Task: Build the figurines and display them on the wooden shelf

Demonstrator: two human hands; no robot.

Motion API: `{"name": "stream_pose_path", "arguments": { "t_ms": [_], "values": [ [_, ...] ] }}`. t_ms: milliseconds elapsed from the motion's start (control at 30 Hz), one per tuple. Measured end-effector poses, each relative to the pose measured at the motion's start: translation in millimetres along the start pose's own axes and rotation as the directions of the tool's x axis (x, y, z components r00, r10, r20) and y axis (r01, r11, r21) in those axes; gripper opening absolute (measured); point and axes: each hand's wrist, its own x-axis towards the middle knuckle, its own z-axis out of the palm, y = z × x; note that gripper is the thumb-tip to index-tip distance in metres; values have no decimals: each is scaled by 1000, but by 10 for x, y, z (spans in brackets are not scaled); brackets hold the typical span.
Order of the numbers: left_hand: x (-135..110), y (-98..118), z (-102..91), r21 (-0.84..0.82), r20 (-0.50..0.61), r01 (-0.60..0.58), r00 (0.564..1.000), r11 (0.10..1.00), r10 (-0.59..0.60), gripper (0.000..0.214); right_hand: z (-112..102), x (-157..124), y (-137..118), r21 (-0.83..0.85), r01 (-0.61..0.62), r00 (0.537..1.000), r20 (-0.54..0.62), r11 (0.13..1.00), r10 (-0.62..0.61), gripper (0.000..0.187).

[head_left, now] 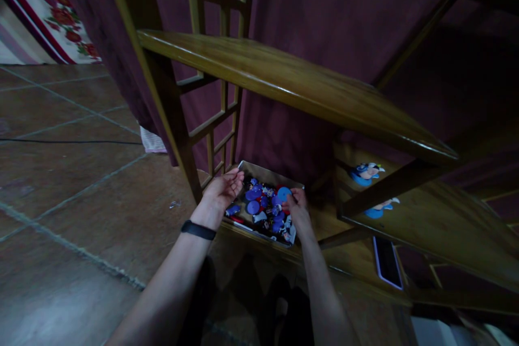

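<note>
A shallow cardboard box (279, 174) sits on the low wooden shelf, filled with small blue, white, black and red figures and blue discs (253, 207). At its right side my right hand (298, 208) grips a light-blue round disc (284, 194) between thumb and fingers, just above the pile. My left hand (225, 189) is at the box's left end, palm turned up and fingers loosely spread, with nothing in it. A black band (198, 230) circles my left wrist. The lower part of the pile is hidden.
A wooden shelf board (284, 75) juts out above the box. Two figures on blue bases, one of them a small figure (367, 173), stand on another shelf to the right. Below lies a phone (388, 262). A purple curtain (284, 119) hangs behind; a cable (73, 141) crosses the tiled floor.
</note>
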Motion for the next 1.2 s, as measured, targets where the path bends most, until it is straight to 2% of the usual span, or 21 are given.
{"name": "stream_pose_path", "arguments": {
  "t_ms": [133,233,400,533,600,633,700,733,800,867,967,1067,1133,1200],
  "values": [
    [-26,-66,32,63,17,-9,1000,998,8,18,-56,10,-76,27,32,998,-55,999,-30,32],
    [-93,-189,99,233,75,-42,997,972,26,16,-58,-15,-142,44,43,998,-41,998,-41,32],
    [-231,-440,214,491,195,-113,981,864,17,20,57,-113,-230,63,70,988,135,996,-78,30],
    [-280,-558,261,539,235,-96,971,837,-40,21,145,-199,-294,148,55,956,278,987,-95,30],
    [-270,-551,269,525,240,-117,971,843,-15,16,130,-202,-320,204,39,942,320,978,-104,33],
    [-256,-527,266,509,226,-137,974,850,22,15,104,-188,-326,217,41,944,312,975,-109,35],
    [-215,-440,246,450,168,-176,979,876,111,15,18,-134,-317,180,64,969,223,982,-104,36],
    [-190,-383,228,406,131,-188,980,894,147,15,-37,-102,-302,116,78,982,161,990,-96,34],
    [-136,-267,182,313,71,-186,982,931,172,14,-152,-55,-258,-117,90,994,68,989,-82,29],
    [-90,-175,137,248,17,-163,986,955,164,14,-250,-64,-210,-436,97,995,63,895,-77,24],
    [-50,-121,98,223,-2,-111,993,969,114,15,-316,-198,-163,-797,153,987,150,584,-55,21],
    [-41,-148,102,222,19,-82,997,972,80,16,-269,-395,-152,-919,224,971,237,325,0,17],
    [-39,-184,116,223,27,-82,997,971,78,17,-189,-499,-156,-943,239,964,259,231,62,17],
    [-35,-222,130,237,38,-84,996,968,77,17,-97,-556,-159,-956,227,959,253,185,130,21]
  ]
}}
